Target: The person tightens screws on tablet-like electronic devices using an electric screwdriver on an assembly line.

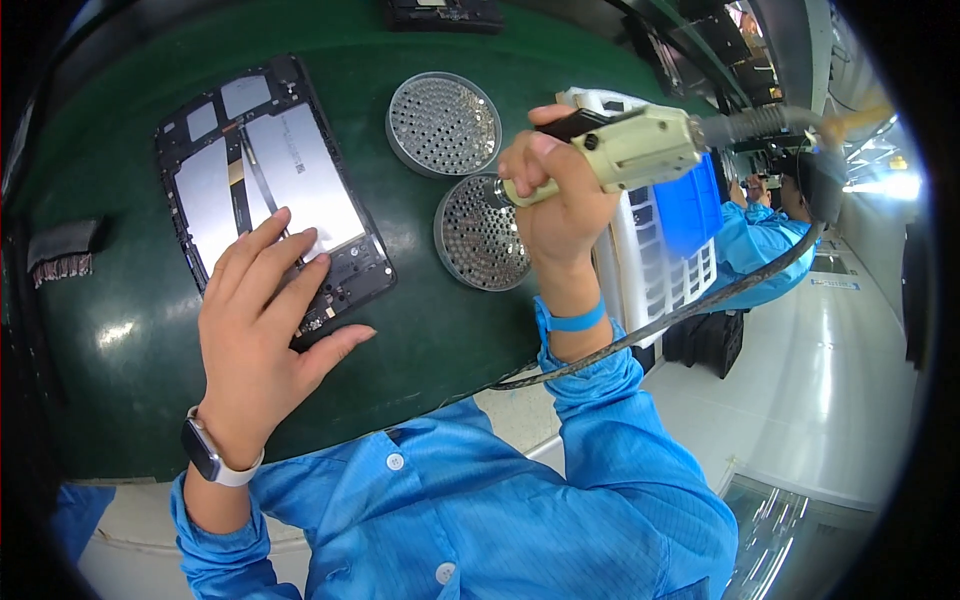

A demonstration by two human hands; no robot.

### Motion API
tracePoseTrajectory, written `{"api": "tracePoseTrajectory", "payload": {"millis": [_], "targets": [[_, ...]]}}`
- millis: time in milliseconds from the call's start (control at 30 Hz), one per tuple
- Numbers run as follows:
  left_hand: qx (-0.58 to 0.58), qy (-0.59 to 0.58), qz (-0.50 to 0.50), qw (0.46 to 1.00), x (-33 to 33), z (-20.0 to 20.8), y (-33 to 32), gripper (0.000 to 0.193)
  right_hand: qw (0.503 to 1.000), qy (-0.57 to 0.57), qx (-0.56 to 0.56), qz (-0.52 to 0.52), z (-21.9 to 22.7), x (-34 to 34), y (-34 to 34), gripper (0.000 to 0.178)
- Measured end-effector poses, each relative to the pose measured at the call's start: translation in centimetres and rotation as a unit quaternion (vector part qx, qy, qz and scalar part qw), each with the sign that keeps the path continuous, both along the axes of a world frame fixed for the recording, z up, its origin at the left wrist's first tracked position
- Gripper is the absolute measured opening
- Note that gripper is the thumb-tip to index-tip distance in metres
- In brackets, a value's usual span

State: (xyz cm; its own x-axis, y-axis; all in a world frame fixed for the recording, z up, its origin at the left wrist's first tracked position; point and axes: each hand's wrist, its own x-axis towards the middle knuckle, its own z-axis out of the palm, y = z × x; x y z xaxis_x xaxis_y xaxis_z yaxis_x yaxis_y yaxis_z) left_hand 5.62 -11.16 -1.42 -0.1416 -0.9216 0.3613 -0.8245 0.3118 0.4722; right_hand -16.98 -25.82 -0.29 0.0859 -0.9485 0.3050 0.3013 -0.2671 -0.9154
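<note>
A black tablet frame with silver metal plates and dark flex cables lies on the green mat at the left. My left hand rests over its lower part, fingers spread and fingertips on the surface. In my right hand is a cream-coloured electric screwdriver, held sideways, its tip end pointing left. That end is over a round metal screw tray with a perforated plate. Just beyond it, a second round screw tray holds many small shiny bits in its holes.
A white plastic rack and a blue bin stand right of the trays. The screwdriver's cable crosses my right forearm. A black brush lies far left, and a dark device at the back. Another person in blue sits at right.
</note>
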Motion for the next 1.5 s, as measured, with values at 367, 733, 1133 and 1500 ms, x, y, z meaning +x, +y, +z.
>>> {"api": "tracePoseTrajectory", "payload": {"millis": [367,733,1133,1500], "targets": [[-0.009,0.301,-0.058,0.952,0.1,-0.1,-2.7,0.03,0.972,-0.045,0.036,0.226,4.8,6.9,4.9,0.03],[-0.005,0.269,-0.042,0.962,0.4,-0.9,-2.5,0.01,0.966,-0.048,0.017,0.255,4.2,7.6,5.3,0.03],[0.003,0.268,-0.026,0.963,0.2,-0.7,-2.4,0.009,0.965,-0.059,0.059,0.25,4.3,7.0,6.2,0.025],[0.042,0.109,-0.015,0.993,2.6,0.7,0.4,0.059,0.962,0.014,0.095,0.256,3.0,6.5,6.3,0.026]]}}
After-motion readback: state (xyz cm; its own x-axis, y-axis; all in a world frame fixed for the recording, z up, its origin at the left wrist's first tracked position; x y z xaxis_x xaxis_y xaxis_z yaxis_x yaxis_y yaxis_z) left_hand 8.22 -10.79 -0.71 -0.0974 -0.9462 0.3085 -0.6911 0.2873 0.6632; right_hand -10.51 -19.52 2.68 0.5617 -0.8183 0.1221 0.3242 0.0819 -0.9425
